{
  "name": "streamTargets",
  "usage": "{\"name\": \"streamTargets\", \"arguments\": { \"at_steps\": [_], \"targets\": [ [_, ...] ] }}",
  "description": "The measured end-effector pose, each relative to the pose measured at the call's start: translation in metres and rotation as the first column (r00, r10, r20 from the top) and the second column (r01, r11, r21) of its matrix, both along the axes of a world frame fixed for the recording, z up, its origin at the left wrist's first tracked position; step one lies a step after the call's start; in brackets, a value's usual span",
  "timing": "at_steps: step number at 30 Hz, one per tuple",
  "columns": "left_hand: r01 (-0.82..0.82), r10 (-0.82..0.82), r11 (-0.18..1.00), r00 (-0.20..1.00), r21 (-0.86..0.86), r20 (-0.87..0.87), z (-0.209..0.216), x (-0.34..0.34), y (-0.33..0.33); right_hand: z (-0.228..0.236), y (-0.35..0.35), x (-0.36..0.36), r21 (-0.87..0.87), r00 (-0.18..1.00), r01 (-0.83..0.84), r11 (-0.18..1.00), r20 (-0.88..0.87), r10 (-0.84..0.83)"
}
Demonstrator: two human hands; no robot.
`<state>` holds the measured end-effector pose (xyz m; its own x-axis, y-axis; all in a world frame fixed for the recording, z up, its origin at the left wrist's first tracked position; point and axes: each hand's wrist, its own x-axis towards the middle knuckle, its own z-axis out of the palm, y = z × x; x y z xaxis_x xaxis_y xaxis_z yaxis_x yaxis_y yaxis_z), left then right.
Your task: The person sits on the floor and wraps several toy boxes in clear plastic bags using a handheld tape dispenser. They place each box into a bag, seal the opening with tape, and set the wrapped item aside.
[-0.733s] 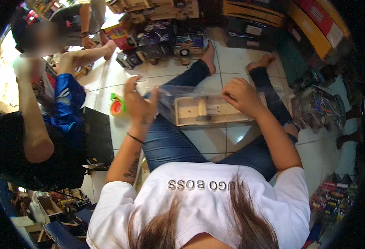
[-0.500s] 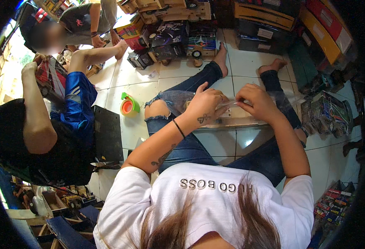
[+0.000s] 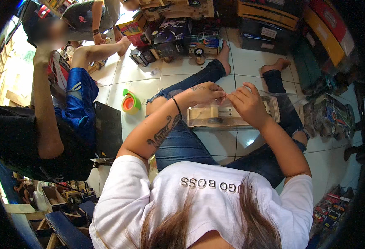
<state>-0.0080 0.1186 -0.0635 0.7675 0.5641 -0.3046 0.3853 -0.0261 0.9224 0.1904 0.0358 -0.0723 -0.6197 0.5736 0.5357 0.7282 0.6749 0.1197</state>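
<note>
A wooden toy vehicle [image 3: 238, 119] with dark wheels lies on its side or upside down on the floor between my legs. A clear plastic sheet [image 3: 288, 101] lies around and over it, spreading past both its ends. Above the toy, my left hand [image 3: 209, 93] is closed, its fingertips pinching the plastic. My right hand [image 3: 247, 106] meets it fingertip to fingertip, thumb and forefinger also pinched at the plastic, with the other fingers curled loosely. The exact fold between the fingertips is too small to make out.
A green tape dispenser [image 3: 130, 102] with an orange roll stands left of my knee. Boxed toys [image 3: 172, 35] line the far side, and a plastic-wrapped toy [image 3: 329, 114] sits at right. Another person in blue shorts [image 3: 81, 93] sits at left beside a black box [image 3: 108, 129].
My left hand has turned and moved toward the right hand, so the fingertips now meet. The right hand has shifted slightly left and down. More of the wooden toy shows.
</note>
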Motion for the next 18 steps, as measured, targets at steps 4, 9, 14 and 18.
{"name": "streamTargets", "arguments": {
  "at_steps": [4, 9, 14, 18],
  "targets": [
    [0.072, -0.066, 0.991, 0.996, 0.110, -0.059, -0.023, -0.005, 0.005, 0.002, 0.011, 0.010, -0.011, 0.995, -0.048, 0.999, 0.083, 0.048],
    [0.372, -0.254, 0.859, 0.906, 0.351, -0.338, -0.003, -0.104, 0.014, 0.013, 0.013, 0.015, -0.363, 0.993, -0.039, 0.931, -0.120, -0.005],
    [-0.046, 0.396, 0.863, 0.680, 0.503, -0.617, 0.056, -0.193, 0.038, 0.011, 0.021, 0.015, -0.499, 0.979, -0.050, 0.865, -0.197, -0.057],
    [-0.233, 0.312, 0.447, 0.946, 0.864, 0.094, 0.021, -0.102, -0.001, 0.010, 0.028, 0.015, -0.554, 0.981, -0.064, 0.830, -0.185, -0.049]
  ]
}}
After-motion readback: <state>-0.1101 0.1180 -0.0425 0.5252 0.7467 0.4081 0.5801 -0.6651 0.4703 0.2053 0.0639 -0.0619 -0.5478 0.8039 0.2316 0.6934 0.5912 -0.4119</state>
